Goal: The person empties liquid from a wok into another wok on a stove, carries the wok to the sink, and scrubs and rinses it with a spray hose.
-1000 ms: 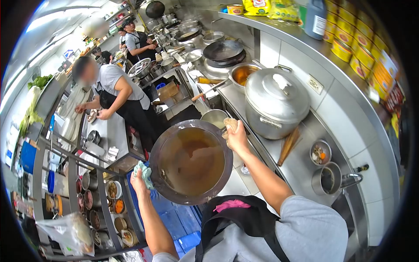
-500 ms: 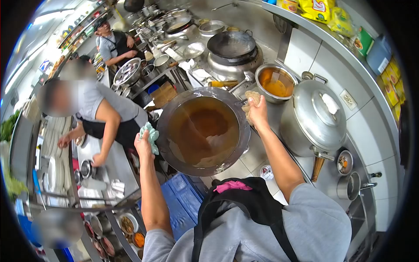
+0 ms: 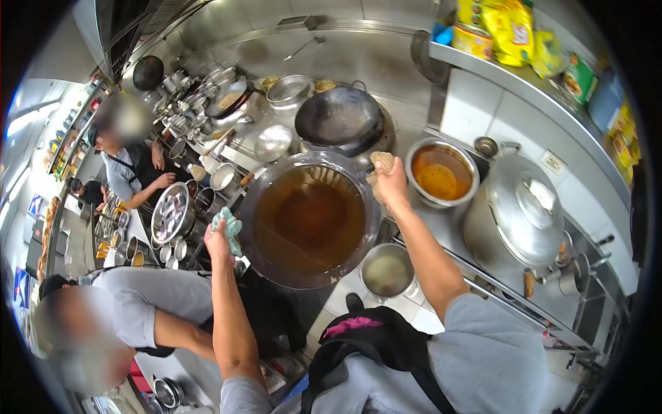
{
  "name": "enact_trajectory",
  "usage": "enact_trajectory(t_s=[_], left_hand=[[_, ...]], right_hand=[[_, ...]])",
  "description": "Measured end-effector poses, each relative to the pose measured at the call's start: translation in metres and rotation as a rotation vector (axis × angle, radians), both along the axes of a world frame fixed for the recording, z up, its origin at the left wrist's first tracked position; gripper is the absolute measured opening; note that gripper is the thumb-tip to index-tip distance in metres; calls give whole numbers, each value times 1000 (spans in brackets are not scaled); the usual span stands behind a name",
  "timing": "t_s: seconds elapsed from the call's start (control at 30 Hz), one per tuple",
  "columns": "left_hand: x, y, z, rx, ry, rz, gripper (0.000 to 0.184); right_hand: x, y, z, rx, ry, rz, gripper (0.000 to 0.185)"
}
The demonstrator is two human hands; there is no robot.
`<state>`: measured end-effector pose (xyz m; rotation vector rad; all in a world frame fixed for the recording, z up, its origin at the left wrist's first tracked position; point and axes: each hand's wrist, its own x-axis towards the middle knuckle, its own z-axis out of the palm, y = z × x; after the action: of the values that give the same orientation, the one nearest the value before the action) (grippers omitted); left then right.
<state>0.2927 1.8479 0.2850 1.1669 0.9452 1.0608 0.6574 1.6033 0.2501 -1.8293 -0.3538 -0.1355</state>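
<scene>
Between my hands is a large dark wok (image 3: 303, 279) holding brown liquid that looks like oil (image 3: 310, 224). My left hand (image 3: 218, 243) is closed on a pale green cloth (image 3: 229, 230) against the wok's left side. On the other side, my right hand (image 3: 392, 185) grips the wok through a tan cloth (image 3: 378, 165). The cloths hide the parts of the wok under my fingers. A second, blackened wok (image 3: 338, 117) sits on the burner just beyond. Right of my right hand stands a steel bowl (image 3: 472, 165) of orange-brown liquid.
A big lidded pot (image 3: 514, 214) stands on the right counter. Below the wok is a pot of cloudy liquid (image 3: 387, 270). One co-worker (image 3: 152, 297) bends close to my left arm; another person (image 3: 131, 165) stands farther back. A shelf (image 3: 510, 81) juts out at upper right.
My view has turned left and up toward the stove. I have carried the wok closer to the burner. The near co-worker now bends lower, and a pot below the wok has come into view.
</scene>
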Motion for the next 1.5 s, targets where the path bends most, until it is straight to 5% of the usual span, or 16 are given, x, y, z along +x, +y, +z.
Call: enact_trajectory(t_s=[0.1, 0.33, 0.5, 0.53, 0.77, 0.87, 1.03, 1.2, 1.3, 1.47, 1.5], left_hand=[[30, 69, -11, 92, 12, -14, 22], [120, 175, 8, 33, 98, -238, 23], [189, 283, -22, -22, 113, -256, 25], [199, 304, -23, -12, 187, -366, 61], [309, 393, -31, 19, 219, -475, 82], [346, 406, -20, -16, 265, -647, 82], [401, 445, -51, 38, 268, -521, 71], [434, 474, -73, 1, 266, -604, 80], [452, 488, -86, 21, 279, -561, 26], [463, 494, -84, 32, 287, -649, 27], [463, 494, -81, 8, 310, -693, 40]], right_hand=[[14, 30, 15, 104, 208, 167, 39], [48, 96, 11, -32, 172, -62, 47], [70, 135, 28, -25, 258, -120, 54], [73, 144, 24, -34, 295, -109, 54], [101, 205, 6, -36, 309, -313, 56], [113, 225, 4, -14, 352, -374, 58], [129, 252, -15, -52, 303, -461, 49], [145, 272, -32, -67, 328, -518, 48], [152, 281, -39, -98, 340, -539, 47], [157, 284, -39, -51, 450, -514, 51], [158, 284, -40, -49, 450, -516, 51]])
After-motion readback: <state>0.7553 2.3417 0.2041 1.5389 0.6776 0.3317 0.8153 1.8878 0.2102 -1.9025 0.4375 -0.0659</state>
